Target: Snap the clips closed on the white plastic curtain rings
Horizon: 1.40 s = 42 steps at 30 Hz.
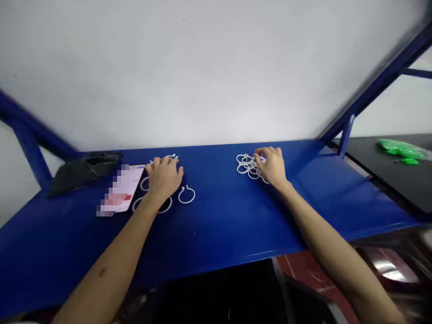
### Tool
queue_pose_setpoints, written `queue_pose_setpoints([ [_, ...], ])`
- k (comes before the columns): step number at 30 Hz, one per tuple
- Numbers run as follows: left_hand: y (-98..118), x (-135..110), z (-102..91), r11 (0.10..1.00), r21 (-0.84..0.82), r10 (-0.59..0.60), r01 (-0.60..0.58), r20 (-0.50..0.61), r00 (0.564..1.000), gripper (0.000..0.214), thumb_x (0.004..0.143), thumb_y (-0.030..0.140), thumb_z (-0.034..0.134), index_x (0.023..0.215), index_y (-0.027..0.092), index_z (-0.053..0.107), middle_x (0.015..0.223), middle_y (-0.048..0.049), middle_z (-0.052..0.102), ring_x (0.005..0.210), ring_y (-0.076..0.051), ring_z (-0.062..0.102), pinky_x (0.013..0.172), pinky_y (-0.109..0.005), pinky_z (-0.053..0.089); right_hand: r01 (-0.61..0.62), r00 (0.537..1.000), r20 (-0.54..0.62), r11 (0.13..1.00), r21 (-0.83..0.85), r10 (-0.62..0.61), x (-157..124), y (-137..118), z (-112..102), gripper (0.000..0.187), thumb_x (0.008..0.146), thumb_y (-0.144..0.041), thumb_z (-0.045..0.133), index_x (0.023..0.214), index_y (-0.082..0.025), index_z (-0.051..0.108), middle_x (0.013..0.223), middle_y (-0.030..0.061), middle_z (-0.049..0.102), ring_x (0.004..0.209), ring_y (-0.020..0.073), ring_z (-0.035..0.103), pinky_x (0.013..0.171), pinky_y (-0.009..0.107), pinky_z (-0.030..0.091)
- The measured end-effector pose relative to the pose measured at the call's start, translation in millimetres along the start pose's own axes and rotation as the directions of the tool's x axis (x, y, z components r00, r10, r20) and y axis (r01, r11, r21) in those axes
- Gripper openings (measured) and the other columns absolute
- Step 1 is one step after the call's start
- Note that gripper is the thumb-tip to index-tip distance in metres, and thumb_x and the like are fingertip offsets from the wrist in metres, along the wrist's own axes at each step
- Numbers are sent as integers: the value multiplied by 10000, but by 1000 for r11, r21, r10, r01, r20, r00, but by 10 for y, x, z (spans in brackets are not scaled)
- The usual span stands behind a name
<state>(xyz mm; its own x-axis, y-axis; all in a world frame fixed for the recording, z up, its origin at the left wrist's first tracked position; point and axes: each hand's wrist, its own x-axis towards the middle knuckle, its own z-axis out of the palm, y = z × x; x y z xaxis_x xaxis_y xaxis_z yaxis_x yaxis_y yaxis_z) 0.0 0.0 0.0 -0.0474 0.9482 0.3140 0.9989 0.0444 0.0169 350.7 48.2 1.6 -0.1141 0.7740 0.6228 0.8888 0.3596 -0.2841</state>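
Note:
Over a loose group of white open plastic rings with small knobbed ends, my left hand (pixel 164 177) reaches palm down, its fingers apart. It hides part of several rings; one white ring (pixel 186 195) lies uncovered just to its right. Farther right, a small heap of white rings (pixel 247 164) overlaps on the blue tabletop (pixel 216 216). My right hand (pixel 271 165) is at the right side of this heap, thumb and forefinger curled closely around a ring there. The palm and the other fingers cover the rest of the heap.
A phone (pixel 135 182) with a lit screen lies left of my left hand, beside a crumpled black bag (pixel 84 168). Blue metal braces (pixel 347 130) flank the table against a pale wall. A green plastic packet (pixel 401 149) rests on a dark surface at right.

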Motion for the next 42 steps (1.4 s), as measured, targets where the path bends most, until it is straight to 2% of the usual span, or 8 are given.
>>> queue_pose_setpoints([
  [12,-3,-26,-52,999,-16,53,-52,42,998,264,942,349,467,1015,219,684,1095,-144,667,1103,-379,488,872,-505,342,176,978,84,973,150,-190,-216,-557,-108,195,981,-298,549,1036,-204,711,980,96,704,903,263,515,863,436,461],
  [17,-6,-35,-54,1000,17,-16,17,-30,999,365,920,372,507,1208,166,595,1155,-190,651,1104,-386,494,872,-505,356,243,955,131,954,176,-267,-272,-675,-124,215,998,-300,522,1012,-196,710,956,102,691,906,264,523,877,452,462],
  [20,-20,-33,-53,1000,3,2,-2,-19,1000,334,925,342,486,1184,171,610,1142,-178,678,1085,-390,507,867,-519,348,254,940,178,946,204,-291,-294,-684,-118,232,1003,-300,512,1024,-186,714,964,102,694,933,263,532,885,438,476],
  [26,27,-55,-113,996,-67,60,-58,24,998,279,909,248,446,1092,187,649,1039,-138,727,1064,-387,522,863,-526,327,309,863,321,911,275,-390,-311,-731,-123,273,1011,-314,491,1072,-169,714,1012,100,716,920,255,563,885,439,498],
  [32,173,-60,-224,961,-277,-19,5,-49,999,289,833,220,517,1100,185,623,893,-96,698,1051,-352,545,907,-518,332,322,780,431,882,343,-453,-328,-770,-131,259,1013,-306,506,1117,-165,697,1039,95,729,936,242,604,867,407,525],
  [36,211,-59,-315,761,-648,-56,19,-36,998,245,797,196,567,1025,219,654,766,-29,637,883,-256,578,860,-441,404,287,771,451,878,383,-449,-350,-773,-128,242,1012,-298,514,1129,-176,688,1066,91,724,973,237,634,887,409,538],
  [39,260,-91,-385,424,-902,36,75,99,994,226,792,191,581,987,239,685,788,-13,632,752,-184,573,733,-349,450,217,797,442,877,428,-413,-364,-791,-134,258,1002,-307,539,1208,-196,649,1070,88,706,961,218,660,876,396,552],
  [42,380,-160,-452,106,-979,191,173,190,963,177,789,209,609,942,226,695,785,-16,629,732,-162,580,708,-322,479,89,838,419,844,529,-350,-385,-838,-145,376,969,-360,605,1311,-213,554,1113,79,700,870,182,685,808,362,576],
])
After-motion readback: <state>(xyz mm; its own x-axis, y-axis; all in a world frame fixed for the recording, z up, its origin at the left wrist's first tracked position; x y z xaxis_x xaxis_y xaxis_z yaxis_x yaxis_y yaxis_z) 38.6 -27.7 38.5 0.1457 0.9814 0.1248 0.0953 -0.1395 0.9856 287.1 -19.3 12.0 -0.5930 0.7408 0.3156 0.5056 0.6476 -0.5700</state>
